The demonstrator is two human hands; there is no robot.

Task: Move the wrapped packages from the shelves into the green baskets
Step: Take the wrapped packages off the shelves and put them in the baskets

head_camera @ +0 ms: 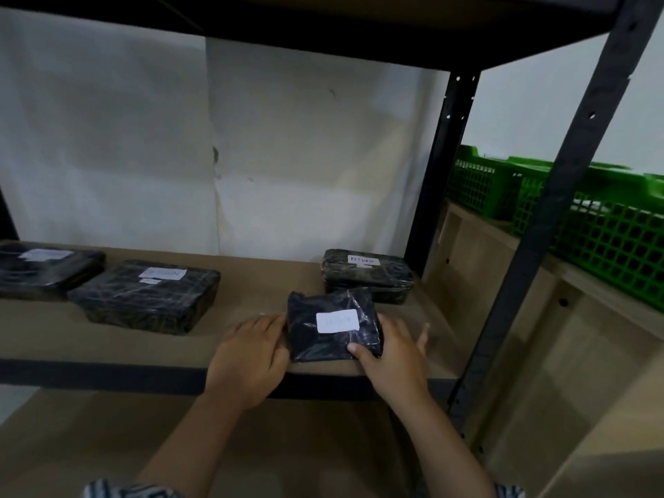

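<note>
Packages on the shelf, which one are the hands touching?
The small package at the front of the shelf. The left hand touches and right hand grips it; the far-left package, middle package and back package lie untouched.

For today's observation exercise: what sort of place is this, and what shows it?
Probably a stockroom or parcel-sorting area: black metal shelving holds white-labelled wrapped packages, and green baskets stand on a wooden cabinet to the right.
</note>
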